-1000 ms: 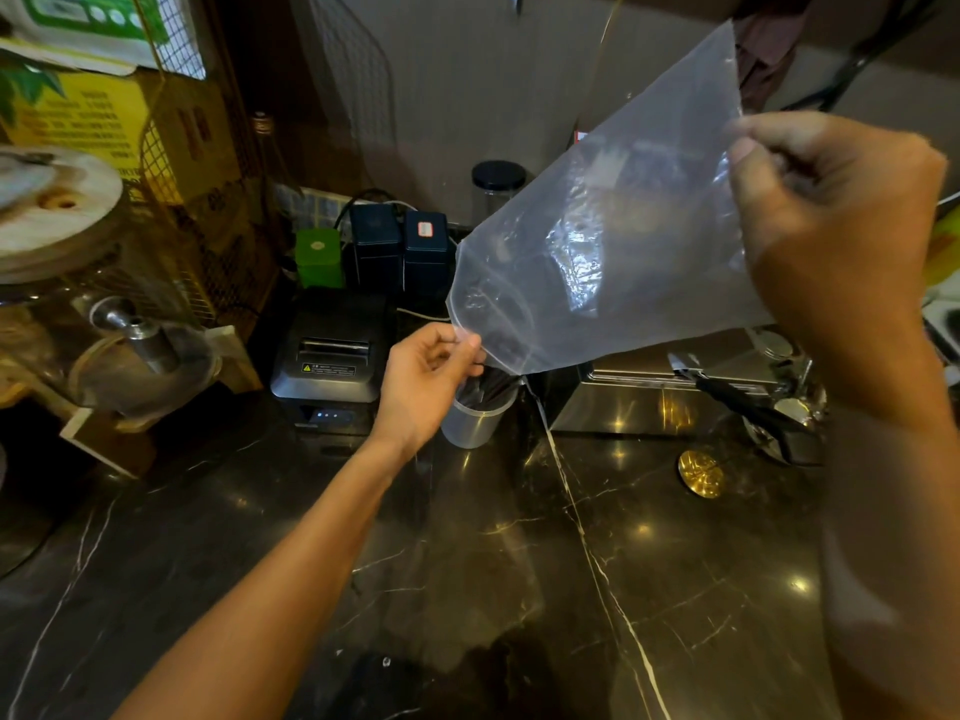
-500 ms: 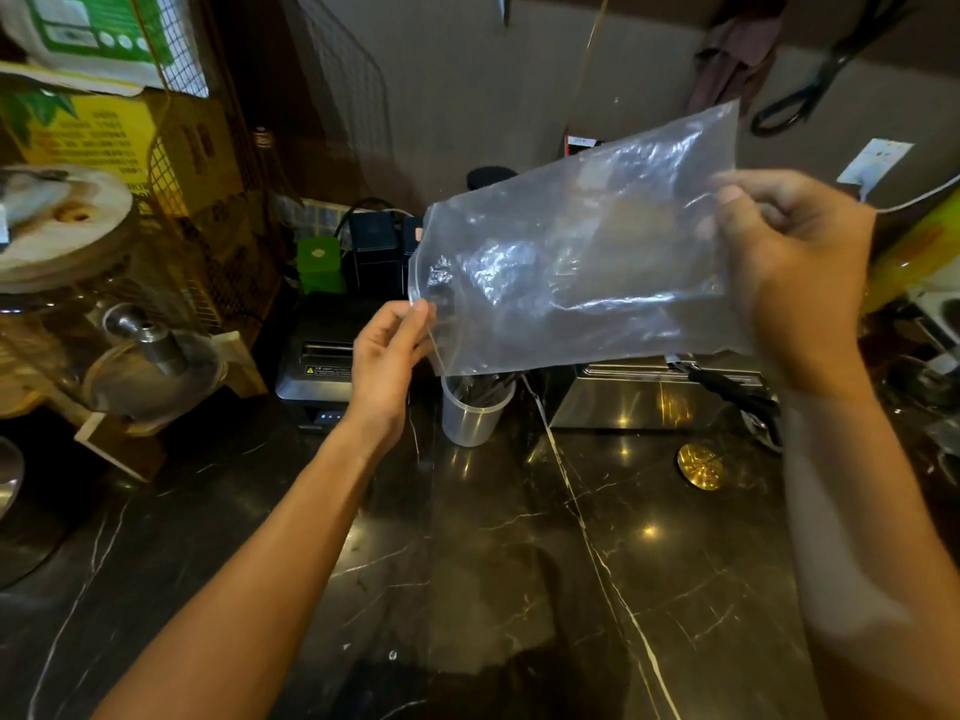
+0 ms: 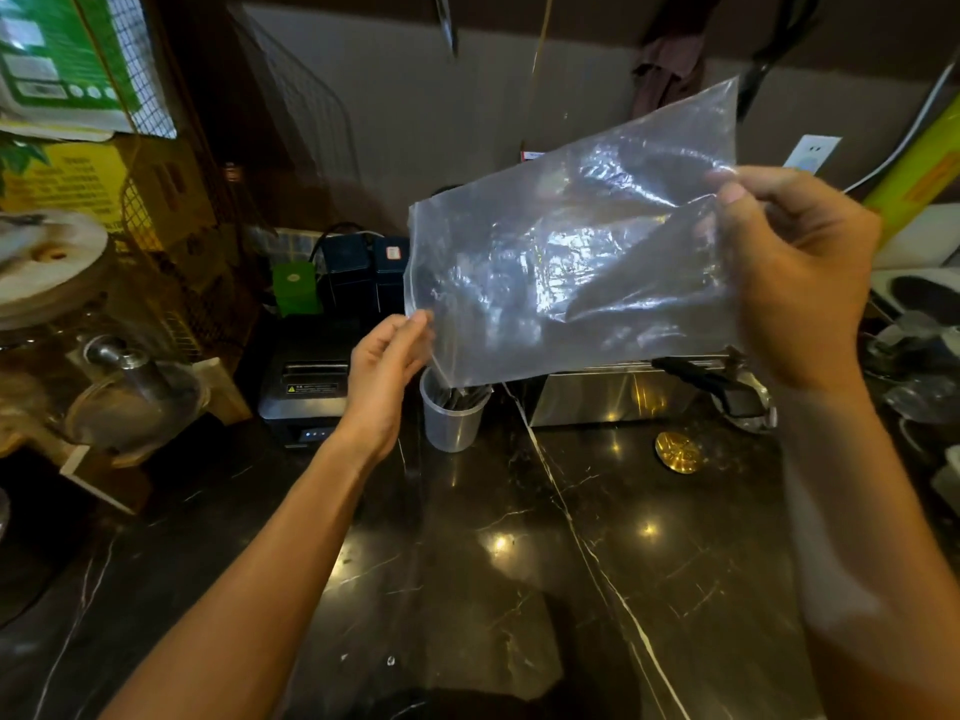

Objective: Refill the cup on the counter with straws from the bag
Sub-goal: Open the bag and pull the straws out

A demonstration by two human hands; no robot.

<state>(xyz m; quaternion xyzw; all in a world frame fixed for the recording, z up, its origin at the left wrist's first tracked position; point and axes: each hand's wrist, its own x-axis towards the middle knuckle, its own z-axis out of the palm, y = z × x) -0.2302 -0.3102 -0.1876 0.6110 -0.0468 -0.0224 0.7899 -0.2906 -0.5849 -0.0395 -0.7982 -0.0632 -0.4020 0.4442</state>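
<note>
A clear plastic bag (image 3: 561, 262) is held up flat in the air above the counter; no straws show inside it. My right hand (image 3: 795, 272) pinches its right edge. My left hand (image 3: 387, 366) touches the bag's lower left corner with thumb and fingers. Under that corner a translucent plastic cup (image 3: 453, 415) stands upright on the dark marble counter (image 3: 519, 563), with several dark straws inside it. The bag hides the cup's far rim.
A black receipt printer (image 3: 306, 387) sits left of the cup, a steel box (image 3: 608, 402) right of it. A round gold disc (image 3: 678, 452) lies on the counter. A glass drink dispenser (image 3: 93, 366) stands at far left. Dark and green small boxes (image 3: 358, 272) line the wall.
The bag has tipped from steeply slanted over the cup to nearly level and higher. My right hand came down; my left hand rose from the cup rim to the bag's corner.
</note>
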